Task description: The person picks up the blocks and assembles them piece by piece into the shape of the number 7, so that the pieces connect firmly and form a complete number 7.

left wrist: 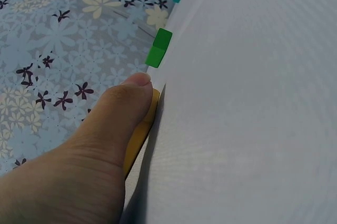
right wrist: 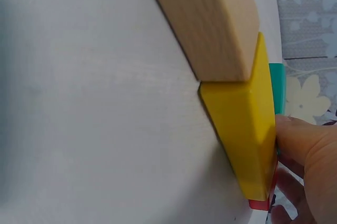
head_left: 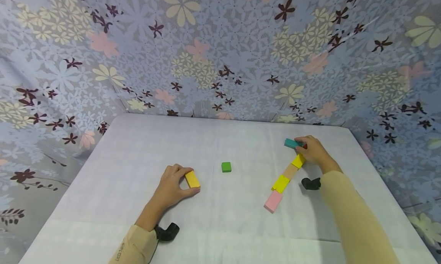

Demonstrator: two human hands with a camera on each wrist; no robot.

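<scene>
On the left of the head view, my left hand [head_left: 170, 185] holds a yellow-orange block [head_left: 192, 179] between thumb and fingers, down at the table. At the far right, my right hand [head_left: 314, 151] pinches a red block [right wrist: 259, 204], mostly hidden by the fingers. Against it lies a teal block [head_left: 291, 143]. A slanting row runs toward me from there: a yellow block [head_left: 298, 161], a plain wooden block [head_left: 291, 172], another yellow block [head_left: 280, 184] and a pink block [head_left: 273, 201]. In the right wrist view the yellow block [right wrist: 239, 124] touches the wooden one [right wrist: 210, 23].
A small green block [head_left: 226, 167] lies alone between the hands. White cloth covers the table [head_left: 220, 225], and a flowered curtain [head_left: 220, 53] hangs behind its far edge. Black wrist devices [head_left: 167, 232] stick out beside both cuffs.
</scene>
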